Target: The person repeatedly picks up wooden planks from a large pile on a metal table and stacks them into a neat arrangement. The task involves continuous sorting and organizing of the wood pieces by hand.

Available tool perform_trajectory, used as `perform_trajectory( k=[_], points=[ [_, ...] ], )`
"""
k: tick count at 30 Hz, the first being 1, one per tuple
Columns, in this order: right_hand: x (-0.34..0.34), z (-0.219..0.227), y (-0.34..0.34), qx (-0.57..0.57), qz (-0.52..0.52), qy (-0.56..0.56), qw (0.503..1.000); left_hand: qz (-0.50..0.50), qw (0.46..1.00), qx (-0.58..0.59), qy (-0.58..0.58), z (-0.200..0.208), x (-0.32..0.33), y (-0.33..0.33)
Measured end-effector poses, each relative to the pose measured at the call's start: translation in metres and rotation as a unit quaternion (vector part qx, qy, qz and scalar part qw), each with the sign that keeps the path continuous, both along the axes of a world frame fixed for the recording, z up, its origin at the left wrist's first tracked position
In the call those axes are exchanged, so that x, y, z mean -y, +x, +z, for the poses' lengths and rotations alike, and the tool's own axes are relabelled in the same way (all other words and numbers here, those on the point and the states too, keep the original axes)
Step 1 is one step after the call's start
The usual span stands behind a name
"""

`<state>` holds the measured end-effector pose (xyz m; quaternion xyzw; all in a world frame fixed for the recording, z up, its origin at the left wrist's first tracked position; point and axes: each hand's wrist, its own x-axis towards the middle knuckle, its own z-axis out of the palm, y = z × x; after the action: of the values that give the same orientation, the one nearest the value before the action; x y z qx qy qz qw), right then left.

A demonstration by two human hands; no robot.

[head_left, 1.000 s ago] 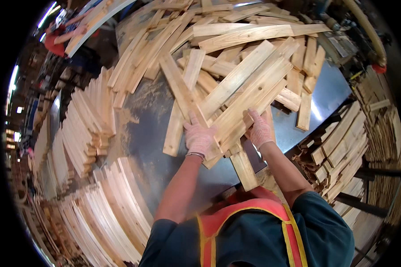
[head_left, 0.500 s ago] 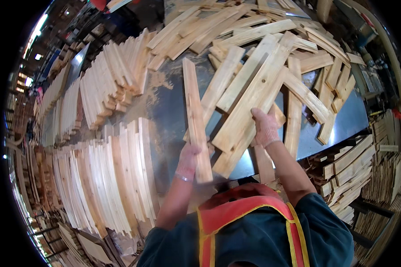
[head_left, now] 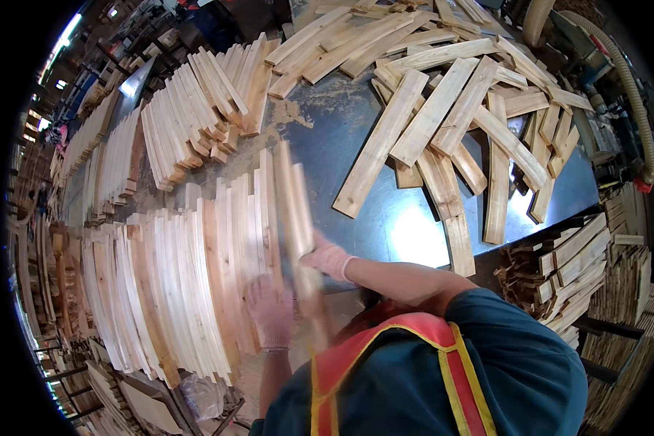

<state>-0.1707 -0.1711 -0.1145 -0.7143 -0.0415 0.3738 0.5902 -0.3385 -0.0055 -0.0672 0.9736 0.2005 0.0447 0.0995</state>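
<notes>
My right hand (head_left: 329, 260), in a pale knitted glove, is closed around light wooden boards (head_left: 298, 207) standing on edge and blurred by motion. They are beside the right end of a long row of boards (head_left: 163, 283) set on edge. My left hand (head_left: 271, 309), gloved too, lies against the near part of that row's right end, fingers stretched out and slightly smeared. To the right, a loose heap of boards (head_left: 443, 109) lies crisscross on the metal table (head_left: 327, 131); one board (head_left: 381, 145) slants down its left side.
Behind the near row stands another row of boards (head_left: 178, 131) on edge. Sawdust (head_left: 287, 114) is scattered on the table. Stacked timber (head_left: 574, 269) sits below the table's right edge. A ribbed hose (head_left: 632, 87) hangs at the far right.
My right hand has swung left from the heap, carrying boards to the row's end. My left hand, which held a single board, has moved left onto the row and is free of it.
</notes>
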Motion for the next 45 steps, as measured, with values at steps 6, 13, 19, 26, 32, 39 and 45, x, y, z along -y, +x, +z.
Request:
perform_trajectory(
  k=[6,13,19,26,32,39,45],
  points=[
    [0.017,0.027,0.056,0.278,0.161,0.1,0.942,-0.03,0.985,-0.105,0.134,0.017,0.028,0.044],
    [0.296,0.035,0.265,0.278,-0.477,-0.117,0.826,-0.148,0.988,-0.036,0.024,0.026,0.098,0.153],
    [0.357,0.04,0.314,0.042,-0.519,0.01,0.854,-0.148,0.982,-0.122,-0.003,0.01,0.18,0.27],
    [0.322,0.078,0.212,-0.058,-0.374,0.373,0.847,-0.007,0.575,-0.15,-0.804,0.009,0.139,0.221],
    [0.297,0.068,0.118,-0.052,-0.314,0.181,0.93,0.074,0.62,-0.014,-0.781,0.056,0.131,0.123],
    [0.349,0.156,0.085,0.124,-0.038,-0.103,0.986,0.002,0.993,-0.048,0.111,0.007,0.058,-0.002],
    [0.418,0.164,0.183,0.613,-0.07,-0.576,0.536,-0.006,0.997,-0.063,0.033,0.026,0.05,0.008]
  ],
)
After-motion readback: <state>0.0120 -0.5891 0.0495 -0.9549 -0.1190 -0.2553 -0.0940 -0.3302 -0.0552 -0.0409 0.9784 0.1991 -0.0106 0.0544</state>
